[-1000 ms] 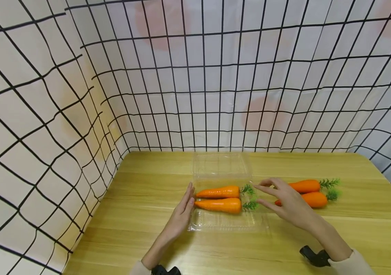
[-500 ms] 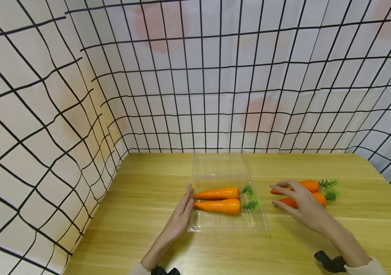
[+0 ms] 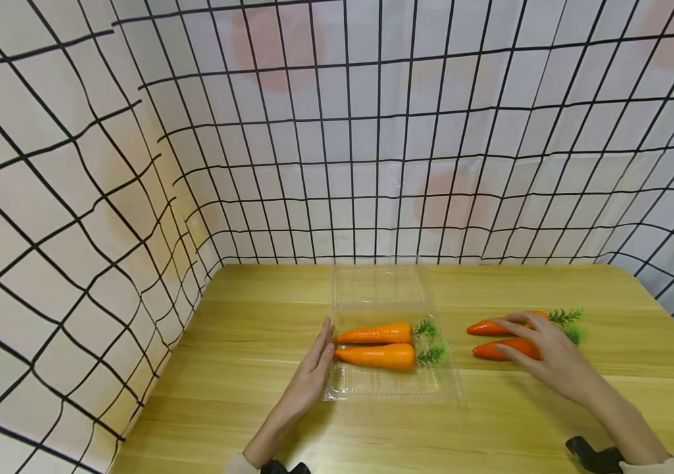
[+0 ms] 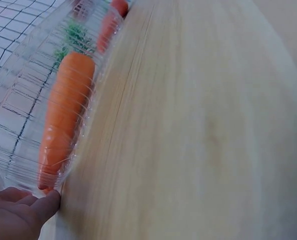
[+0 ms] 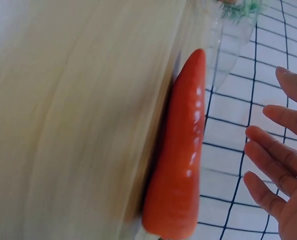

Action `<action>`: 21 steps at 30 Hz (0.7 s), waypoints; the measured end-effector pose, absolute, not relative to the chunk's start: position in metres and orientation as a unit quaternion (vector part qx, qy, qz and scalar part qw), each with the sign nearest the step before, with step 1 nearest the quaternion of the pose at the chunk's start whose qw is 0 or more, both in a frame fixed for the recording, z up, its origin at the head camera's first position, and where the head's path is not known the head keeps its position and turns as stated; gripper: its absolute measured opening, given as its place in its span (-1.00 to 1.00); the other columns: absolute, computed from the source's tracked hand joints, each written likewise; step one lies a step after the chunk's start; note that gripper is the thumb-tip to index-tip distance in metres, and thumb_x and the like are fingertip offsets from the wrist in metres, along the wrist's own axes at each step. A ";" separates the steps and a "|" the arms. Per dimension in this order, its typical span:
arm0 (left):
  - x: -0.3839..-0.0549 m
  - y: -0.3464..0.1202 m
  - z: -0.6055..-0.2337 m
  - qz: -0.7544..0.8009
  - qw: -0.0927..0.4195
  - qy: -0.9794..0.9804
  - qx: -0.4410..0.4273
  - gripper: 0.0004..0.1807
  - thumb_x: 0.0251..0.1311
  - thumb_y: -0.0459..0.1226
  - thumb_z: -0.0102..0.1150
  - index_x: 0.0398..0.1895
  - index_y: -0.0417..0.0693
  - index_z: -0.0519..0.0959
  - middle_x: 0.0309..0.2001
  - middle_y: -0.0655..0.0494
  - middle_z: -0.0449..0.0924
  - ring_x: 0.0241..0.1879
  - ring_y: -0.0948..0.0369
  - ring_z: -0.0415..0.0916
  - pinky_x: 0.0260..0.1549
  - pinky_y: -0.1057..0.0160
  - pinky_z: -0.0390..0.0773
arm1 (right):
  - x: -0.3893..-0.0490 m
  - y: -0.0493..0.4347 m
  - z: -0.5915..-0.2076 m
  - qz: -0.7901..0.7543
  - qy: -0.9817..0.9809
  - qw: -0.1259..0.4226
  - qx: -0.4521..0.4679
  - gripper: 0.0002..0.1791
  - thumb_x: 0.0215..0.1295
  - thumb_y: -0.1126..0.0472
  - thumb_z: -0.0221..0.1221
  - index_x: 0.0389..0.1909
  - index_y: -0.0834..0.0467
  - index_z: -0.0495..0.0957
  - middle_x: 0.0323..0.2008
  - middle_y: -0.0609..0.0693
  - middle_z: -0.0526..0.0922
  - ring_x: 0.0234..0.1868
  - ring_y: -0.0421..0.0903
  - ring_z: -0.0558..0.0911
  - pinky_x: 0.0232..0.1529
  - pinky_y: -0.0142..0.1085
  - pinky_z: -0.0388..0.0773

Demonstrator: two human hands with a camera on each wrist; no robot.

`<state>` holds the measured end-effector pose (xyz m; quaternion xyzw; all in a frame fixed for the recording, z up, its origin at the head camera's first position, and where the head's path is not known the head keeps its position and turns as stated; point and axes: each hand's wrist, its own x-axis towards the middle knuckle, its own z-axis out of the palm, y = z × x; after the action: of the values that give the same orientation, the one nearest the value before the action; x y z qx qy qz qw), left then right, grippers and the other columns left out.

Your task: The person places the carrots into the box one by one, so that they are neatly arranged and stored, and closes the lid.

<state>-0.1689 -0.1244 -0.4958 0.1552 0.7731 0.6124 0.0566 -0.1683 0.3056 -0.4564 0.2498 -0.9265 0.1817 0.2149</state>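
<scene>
Two orange carrots with green tops, a rear carrot [image 3: 378,334] and a front carrot [image 3: 381,356], lie side by side in a clear plastic clamshell box [image 3: 396,388] whose lid [image 3: 380,287] is folded back. My left hand [image 3: 309,375] rests its straight fingers against the box's left side. On the right, two redder carrots lie on the table: a back one [image 3: 482,327] and a near one [image 3: 489,349]. Over them hovers my right hand [image 3: 559,362], fingers spread and holding nothing; it covers part of both. In the right wrist view, the near carrot is apart from the fingers [image 5: 276,150].
The wooden table [image 3: 242,329] carries everything. A white cloth with a black grid [image 3: 366,131] stands behind and along both sides. Black wrist-camera mounts [image 3: 594,454] sit below the hands.
My right hand has moved right, from beside the box's carrot tops to above the two carrots on the table. The left hand has stayed at the box.
</scene>
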 end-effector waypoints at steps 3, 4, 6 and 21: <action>-0.169 -0.124 -0.495 0.608 0.053 0.776 0.157 -0.36 0.70 -0.29 -0.35 0.70 -0.10 -0.22 0.65 -0.30 -0.13 0.64 -0.18 -0.08 0.55 -0.15 0.08 | -0.167 0.314 -0.458 0.175 -0.932 0.208 0.240 -0.46 0.16 0.21 0.48 0.21 0.02 0.67 0.06 0.04 0.64 0.03 0.06 0.56 -0.10 -0.03 0.48; -0.168 -0.124 -0.495 0.606 0.052 0.777 0.159 -0.36 0.69 -0.29 -0.35 0.70 -0.11 -0.22 0.65 -0.31 -0.13 0.63 -0.19 -0.08 0.55 -0.16 0.08 | -0.167 0.317 -0.458 0.176 -0.934 0.203 0.236 -0.47 0.17 0.21 0.48 0.20 0.01 0.67 0.06 0.05 0.64 0.03 0.08 0.57 -0.11 0.00 0.50; -0.169 -0.124 -0.495 0.606 0.052 0.778 0.158 -0.35 0.69 -0.28 -0.34 0.70 -0.11 -0.22 0.65 -0.30 -0.12 0.64 -0.18 -0.08 0.56 -0.15 0.08 | -0.167 0.323 -0.458 0.182 -0.938 0.191 0.227 -0.52 0.20 0.21 0.46 0.17 0.01 0.68 0.07 0.08 0.62 0.04 0.14 0.56 -0.12 0.08 0.53; -0.169 -0.124 -0.496 0.622 0.066 0.765 0.152 -0.36 0.70 -0.28 -0.38 0.70 -0.08 -0.25 0.67 -0.26 -0.16 0.64 -0.15 -0.09 0.56 -0.11 0.10 | -0.171 0.357 -0.472 0.167 -0.945 0.187 0.211 -0.58 -0.02 0.16 0.57 -0.07 0.13 0.79 -0.07 0.10 0.72 -0.06 0.11 0.56 -0.20 -0.03 0.59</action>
<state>-0.1689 -0.1242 -0.4956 0.1523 0.7655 0.6217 0.0658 -0.1710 0.3569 -0.4720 0.2110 -0.9446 0.1675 0.1874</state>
